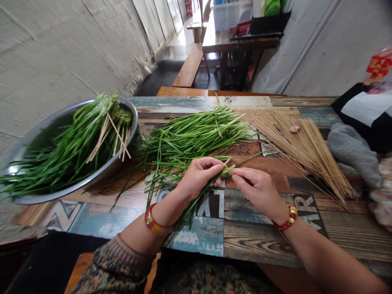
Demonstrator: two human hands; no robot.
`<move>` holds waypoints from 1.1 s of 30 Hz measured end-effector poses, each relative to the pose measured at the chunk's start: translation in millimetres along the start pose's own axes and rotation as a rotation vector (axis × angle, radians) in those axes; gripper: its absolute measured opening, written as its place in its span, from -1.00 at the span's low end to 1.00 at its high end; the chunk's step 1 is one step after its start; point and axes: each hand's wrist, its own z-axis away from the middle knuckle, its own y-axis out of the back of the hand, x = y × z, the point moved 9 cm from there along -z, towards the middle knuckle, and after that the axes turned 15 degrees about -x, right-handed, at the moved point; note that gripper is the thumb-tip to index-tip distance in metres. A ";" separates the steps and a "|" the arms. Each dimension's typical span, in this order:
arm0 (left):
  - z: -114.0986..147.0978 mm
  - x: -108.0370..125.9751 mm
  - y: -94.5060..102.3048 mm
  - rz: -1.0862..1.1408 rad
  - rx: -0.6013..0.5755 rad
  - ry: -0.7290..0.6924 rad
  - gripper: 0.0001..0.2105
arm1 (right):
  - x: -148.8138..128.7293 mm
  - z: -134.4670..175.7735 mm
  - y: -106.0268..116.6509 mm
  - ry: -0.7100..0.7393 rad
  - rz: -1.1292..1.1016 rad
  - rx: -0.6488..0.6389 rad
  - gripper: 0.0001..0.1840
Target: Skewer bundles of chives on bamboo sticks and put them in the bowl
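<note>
Pinching chives (228,168) in left hand (198,175), one skewer (230,173) in right hand (257,185). Counting one bowl (88,181), one loose heap (199,130), one skewer pile (315,153).

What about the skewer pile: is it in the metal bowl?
No, the wooden skewer pile lies on the table, right of the chives.

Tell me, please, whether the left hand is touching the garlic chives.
Touching. In the head view, the left hand grips several garlic chives, their ends showing past the thumb.
</note>
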 end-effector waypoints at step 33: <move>-0.3 4.0 -4.8 -0.124 -0.070 0.038 -0.79 | 9.4 -0.2 -9.2 -0.127 -0.015 -0.076 -0.74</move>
